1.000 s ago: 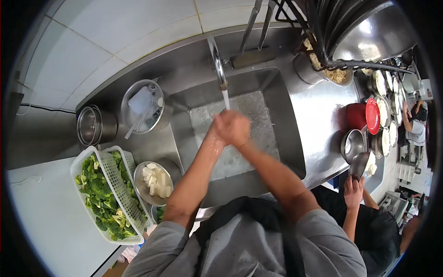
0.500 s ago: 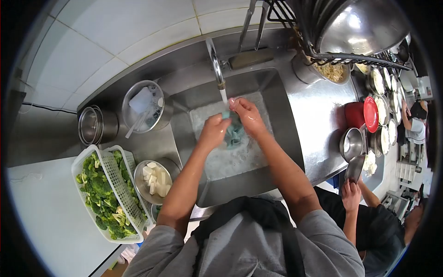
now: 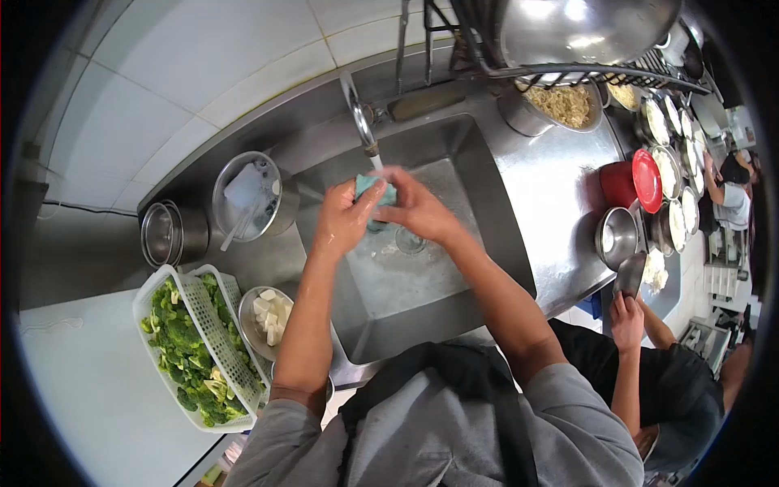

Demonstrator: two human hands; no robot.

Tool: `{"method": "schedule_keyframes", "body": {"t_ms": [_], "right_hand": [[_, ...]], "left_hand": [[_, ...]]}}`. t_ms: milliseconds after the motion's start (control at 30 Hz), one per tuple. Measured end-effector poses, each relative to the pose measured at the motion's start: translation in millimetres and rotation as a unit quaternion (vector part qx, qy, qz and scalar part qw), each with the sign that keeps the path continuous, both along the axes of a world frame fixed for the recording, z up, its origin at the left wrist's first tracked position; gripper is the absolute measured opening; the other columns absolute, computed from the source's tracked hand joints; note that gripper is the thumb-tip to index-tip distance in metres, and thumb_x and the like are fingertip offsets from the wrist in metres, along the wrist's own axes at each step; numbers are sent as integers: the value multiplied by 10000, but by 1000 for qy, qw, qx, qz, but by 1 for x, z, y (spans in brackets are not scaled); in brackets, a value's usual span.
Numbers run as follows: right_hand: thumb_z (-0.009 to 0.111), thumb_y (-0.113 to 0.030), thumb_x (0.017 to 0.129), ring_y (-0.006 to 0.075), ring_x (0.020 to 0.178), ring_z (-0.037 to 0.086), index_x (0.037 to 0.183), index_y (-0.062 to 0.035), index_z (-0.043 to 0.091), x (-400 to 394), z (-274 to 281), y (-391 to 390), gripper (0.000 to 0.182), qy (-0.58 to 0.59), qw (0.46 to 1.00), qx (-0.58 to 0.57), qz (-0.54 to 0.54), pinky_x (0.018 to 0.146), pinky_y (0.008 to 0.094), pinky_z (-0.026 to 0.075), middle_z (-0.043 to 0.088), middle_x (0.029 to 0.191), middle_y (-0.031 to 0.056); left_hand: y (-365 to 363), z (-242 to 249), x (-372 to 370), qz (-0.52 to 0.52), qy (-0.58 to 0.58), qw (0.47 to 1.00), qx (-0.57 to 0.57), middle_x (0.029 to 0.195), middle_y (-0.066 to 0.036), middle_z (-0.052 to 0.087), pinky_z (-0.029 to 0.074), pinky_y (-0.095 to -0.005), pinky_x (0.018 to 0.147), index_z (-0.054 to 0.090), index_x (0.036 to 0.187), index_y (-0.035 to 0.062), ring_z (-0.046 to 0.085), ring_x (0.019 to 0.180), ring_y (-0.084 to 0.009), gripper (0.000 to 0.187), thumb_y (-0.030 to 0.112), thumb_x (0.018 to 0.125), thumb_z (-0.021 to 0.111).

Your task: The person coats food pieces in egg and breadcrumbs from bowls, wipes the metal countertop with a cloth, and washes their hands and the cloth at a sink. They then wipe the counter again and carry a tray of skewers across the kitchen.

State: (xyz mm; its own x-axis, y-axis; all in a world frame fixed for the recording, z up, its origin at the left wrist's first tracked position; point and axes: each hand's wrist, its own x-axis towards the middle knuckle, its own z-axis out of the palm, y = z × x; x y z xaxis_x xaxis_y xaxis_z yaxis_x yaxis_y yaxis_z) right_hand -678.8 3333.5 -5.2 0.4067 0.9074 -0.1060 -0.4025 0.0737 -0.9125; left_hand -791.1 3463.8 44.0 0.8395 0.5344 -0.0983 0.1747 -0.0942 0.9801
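While water runs from the tap [image 3: 357, 114] just beyond the fingertips, the cloth [image 3: 389, 196] is bunched between the 2 hands, above the floor of the sink [image 3: 497, 231]. The step in hand looks like rinsing or squeezing it. The left hand [image 3: 337, 219] has its fingers curled round the cloth, thumb laid across it; the right hand [image 3: 426, 215] meets it from the other side, fingers bent and partly blurred, so I cannot tell whether they pinch it or only touch it.

The next move, I judge, calls for a firm hold from both hands, since wet cloth can slip, and open space below the fingers for water to fall away.

Against 0.5 s ago, the cloth has come up: then it hung loose below the fingers; now it is a small wad at the left fingers. The drain [image 3: 410, 239], hidden then, shows below the right fingers, and the froth around it has thinned. Well left of the fingers, the bowl [image 3: 250, 331] of white pieces stays put.
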Motion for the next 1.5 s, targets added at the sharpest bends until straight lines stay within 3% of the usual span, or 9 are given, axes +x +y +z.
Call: {"method": "schedule_keyframes", "body": {"t_ms": [267, 467, 600, 800, 933, 1000, 1267, 1433, 1500], "right_hand": [[745, -180, 877, 146, 832, 616, 974, -37, 718, -9, -74, 8, 175, -302, 928, -204, 75, 764, 328, 494, 699, 890, 64], [720, -200, 851, 241, 789, 632, 989, -39, 712, 5, -109, -27, 213, -185, 963, -194, -24, 755, 367, 498, 696, 896, 128], [662, -156, 804, 219, 834, 650, 1067, -35, 688, 55, -69, -70, 291, -460, 865, -198, -23, 759, 354, 504, 674, 884, 94], [665, -244, 868, 228, 904, 647, 957, -18, 711, 81, -94, -44, 247, 104, 933, -151, -311, 786, 378, 503, 689, 979, 137], [679, -454, 891, 309, 768, 666, 850, -15, 707, -23, -87, 24, 442, -179, 958, -184, -125, 788, 423, 513, 693, 805, 171], [687, -440, 884, 383, 720, 667, 792, -19, 701, -67, -54, 20, 432, -535, 833, -77, -114, 725, 440, 529, 687, 750, 198], [665, -405, 880, 397, 688, 637, 711, -54, 692, -26, -77, 19, 391, -529, 790, -222, -214, 705, 490, 507, 646, 727, 193], [628, -474, 922, 383, 941, 658, 918, -7, 714, -9, -80, 14, 475, -605, 741, -272, -103, 896, 437, 496, 689, 956, 212], [632, -545, 914, 336, 1068, 628, 1121, 30, 659, 35, -103, 24, 612, -224, 928, -268, -126, 964, 402, 473, 672, 1097, 204]], "left_hand": [[16, 71, -16, 83, -149, 983, -70, 781, 42, 621, 404, -232, 642, 703, 884, 9, 500, 711, -41, 218, 187, 1000, 654], [30, 88, -43, 57, -84, 993, 67, 778, 27, 611, 396, -244, 652, 682, 868, -16, 493, 713, -57, 191, 139, 978, 672], [52, 72, -62, 75, -97, 992, 40, 830, -3, 657, 434, -259, 709, 689, 890, 6, 561, 766, -84, 193, 168, 988, 650], [48, -54, -35, 282, -290, 775, -485, 1102, -103, 683, 506, -445, 930, 629, 1182, 56, 640, 1003, -259, 348, 359, 1020, 570], [0, -170, 3, 183, -192, 755, -600, 1138, -118, 669, 483, -508, 1016, 609, 1223, 80, 632, 1078, -296, 411, 429, 1038, 495], [-4, -211, 9, 107, -163, 755, -626, 1139, -99, 664, 501, -485, 982, 589, 1264, 123, 640, 1057, -278, 440, 480, 1018, 514], [-30, -227, 27, 128, -46, 736, -663, 1199, -97, 654, 505, -449, 1009, 580, 1309, 86, 621, 1135, -261, 547, 535, 1002, 528], [-40, -125, 28, 112, 7, 734, -669, 1220, -91, 657, 502, -448, 1018, 589, 1307, 83, 624, 1144, -262, 510, 495, 1011, 535], [-44, -117, 39, 86, 3, 754, -651, 1224, -89, 661, 495, -453, 1027, 595, 1306, 81, 630, 1136, -268, 475, 453, 1012, 557]]}}
